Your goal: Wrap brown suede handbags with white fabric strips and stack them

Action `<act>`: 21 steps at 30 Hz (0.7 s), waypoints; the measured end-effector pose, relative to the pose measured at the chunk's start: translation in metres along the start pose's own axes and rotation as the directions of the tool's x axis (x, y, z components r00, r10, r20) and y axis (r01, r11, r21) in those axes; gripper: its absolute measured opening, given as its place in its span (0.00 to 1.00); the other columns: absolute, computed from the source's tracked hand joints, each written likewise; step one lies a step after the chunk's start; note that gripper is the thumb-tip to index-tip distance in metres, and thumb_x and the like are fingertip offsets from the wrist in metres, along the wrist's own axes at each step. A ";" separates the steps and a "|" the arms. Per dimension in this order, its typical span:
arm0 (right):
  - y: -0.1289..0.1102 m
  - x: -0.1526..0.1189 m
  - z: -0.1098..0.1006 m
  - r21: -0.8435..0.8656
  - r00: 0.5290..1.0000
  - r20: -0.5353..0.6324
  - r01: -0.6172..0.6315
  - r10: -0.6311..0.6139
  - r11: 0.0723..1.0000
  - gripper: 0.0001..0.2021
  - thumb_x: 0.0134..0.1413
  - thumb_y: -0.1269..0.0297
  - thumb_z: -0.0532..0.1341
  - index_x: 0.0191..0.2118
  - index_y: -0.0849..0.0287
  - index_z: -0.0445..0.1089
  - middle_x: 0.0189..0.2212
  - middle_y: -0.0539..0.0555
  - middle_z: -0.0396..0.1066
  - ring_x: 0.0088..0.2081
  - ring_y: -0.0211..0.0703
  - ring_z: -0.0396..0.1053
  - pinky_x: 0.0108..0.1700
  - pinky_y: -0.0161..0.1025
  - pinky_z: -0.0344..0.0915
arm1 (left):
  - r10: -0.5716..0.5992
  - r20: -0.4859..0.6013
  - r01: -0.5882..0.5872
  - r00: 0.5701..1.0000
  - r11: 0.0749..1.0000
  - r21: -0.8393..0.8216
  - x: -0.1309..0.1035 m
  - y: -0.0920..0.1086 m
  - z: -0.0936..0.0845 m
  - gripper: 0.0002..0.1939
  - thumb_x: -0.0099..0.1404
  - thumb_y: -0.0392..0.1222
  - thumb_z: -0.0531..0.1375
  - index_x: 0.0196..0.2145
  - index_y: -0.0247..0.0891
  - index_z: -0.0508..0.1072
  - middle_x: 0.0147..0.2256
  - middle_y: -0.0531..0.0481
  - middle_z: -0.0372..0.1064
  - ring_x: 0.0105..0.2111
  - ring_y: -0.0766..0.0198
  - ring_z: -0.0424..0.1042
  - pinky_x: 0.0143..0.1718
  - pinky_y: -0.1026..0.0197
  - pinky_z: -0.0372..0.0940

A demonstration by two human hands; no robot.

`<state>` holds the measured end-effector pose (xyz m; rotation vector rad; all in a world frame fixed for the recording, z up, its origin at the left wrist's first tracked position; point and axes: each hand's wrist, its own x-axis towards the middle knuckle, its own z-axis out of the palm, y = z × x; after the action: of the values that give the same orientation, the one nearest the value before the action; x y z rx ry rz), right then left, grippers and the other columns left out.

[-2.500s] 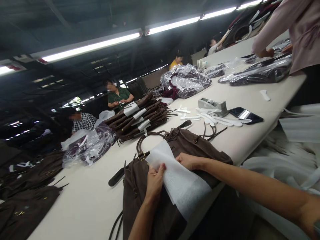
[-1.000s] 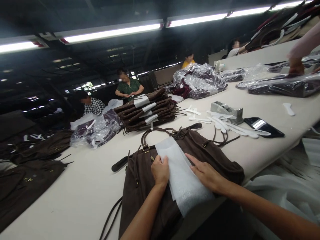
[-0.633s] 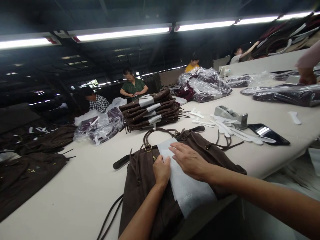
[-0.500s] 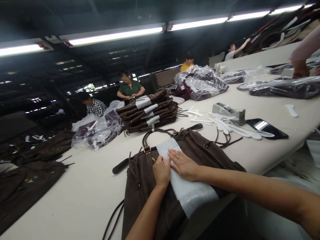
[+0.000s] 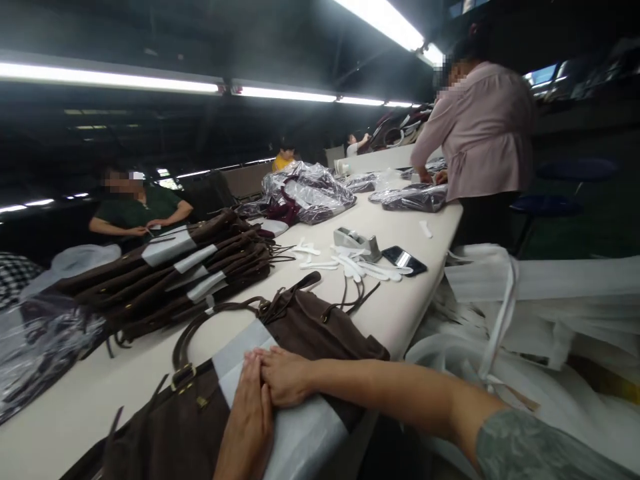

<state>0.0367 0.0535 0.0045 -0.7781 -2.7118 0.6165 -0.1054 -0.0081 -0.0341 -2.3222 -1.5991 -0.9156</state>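
Note:
A dark brown handbag [image 5: 170, 433] lies flat on the table in front of me, its looped handle toward the far side. Across its middle runs a strip of whitish wrapping paper [image 5: 300, 440], hanging over the bag's near edge. My left hand [image 5: 250, 407] lies flat on this strip, fingers stretched out and pointing away from me. Right beside it, my right hand [image 5: 285, 377] also presses flat on the paper, its fingertips touching the left hand's fingers. Neither hand grips anything.
Left of centre, a stack of brown bags [image 5: 190, 273] has paper strips. White strips [image 5: 360, 267], a tape dispenser [image 5: 357, 243] and a dark tablet [image 5: 404, 260] lie beyond the bag. Plastic-wrapped bags [image 5: 310, 193] stand farther back. A co-worker [image 5: 485, 133] stands right, others behind.
The view has swung right, bringing the co-worker in pink into sight. My left hand has gone from curled fingers to lying flat. The right hand stays on the paper.

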 end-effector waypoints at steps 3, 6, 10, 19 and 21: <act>-0.003 -0.002 -0.006 0.040 0.999 0.003 -0.033 0.033 0.999 0.39 0.53 0.68 0.60 0.68 0.75 0.46 0.67 0.69 0.42 0.69 0.55 0.40 0.67 0.53 0.46 | 0.106 0.022 -0.107 0.994 0.993 0.049 -0.014 -0.017 0.013 0.36 0.70 0.43 0.46 0.69 0.41 0.32 0.68 0.41 0.43 0.65 0.49 0.52 0.59 0.43 0.62; -0.016 -0.024 -0.020 0.101 0.995 0.035 -0.099 0.096 0.990 0.33 0.51 0.67 0.63 0.63 0.69 0.59 0.64 0.68 0.54 0.65 0.58 0.53 0.63 0.50 0.56 | 0.234 0.032 -0.236 0.972 0.965 0.111 -0.021 -0.024 0.010 0.38 0.69 0.43 0.49 0.69 0.43 0.31 0.68 0.41 0.43 0.64 0.46 0.53 0.57 0.43 0.65; -0.014 -0.077 -0.066 0.242 0.995 0.021 -0.099 0.097 0.965 0.17 0.59 0.61 0.59 0.51 0.61 0.74 0.46 0.56 0.76 0.49 0.49 0.73 0.52 0.39 0.67 | 0.329 0.037 -0.330 0.944 0.925 0.191 -0.017 -0.023 0.005 0.37 0.69 0.42 0.49 0.69 0.42 0.34 0.67 0.41 0.44 0.64 0.45 0.52 0.55 0.43 0.67; 0.160 -0.137 -0.248 0.302 0.382 -0.620 -0.690 0.686 0.658 0.30 0.53 0.68 0.66 0.60 0.71 0.62 0.57 0.72 0.63 0.56 0.51 0.63 0.55 0.42 0.57 | 0.095 0.108 -0.121 0.990 0.956 0.266 -0.016 0.012 -0.010 0.30 0.69 0.51 0.49 0.63 0.31 0.59 0.64 0.38 0.53 0.64 0.49 0.53 0.62 0.46 0.58; 0.199 -0.135 -0.257 0.350 0.344 -0.536 -0.740 0.771 0.574 0.26 0.51 0.65 0.66 0.53 0.79 0.67 0.52 0.80 0.64 0.54 0.58 0.64 0.52 0.48 0.58 | 0.028 0.188 -0.079 0.982 0.960 0.268 -0.012 0.020 -0.016 0.30 0.69 0.52 0.49 0.61 0.30 0.62 0.64 0.37 0.53 0.65 0.50 0.52 0.63 0.47 0.56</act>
<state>0.3260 0.2160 0.1222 -1.8778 -1.5503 0.4241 -0.0967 -0.0336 -0.0245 -2.2916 -1.6023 -0.4444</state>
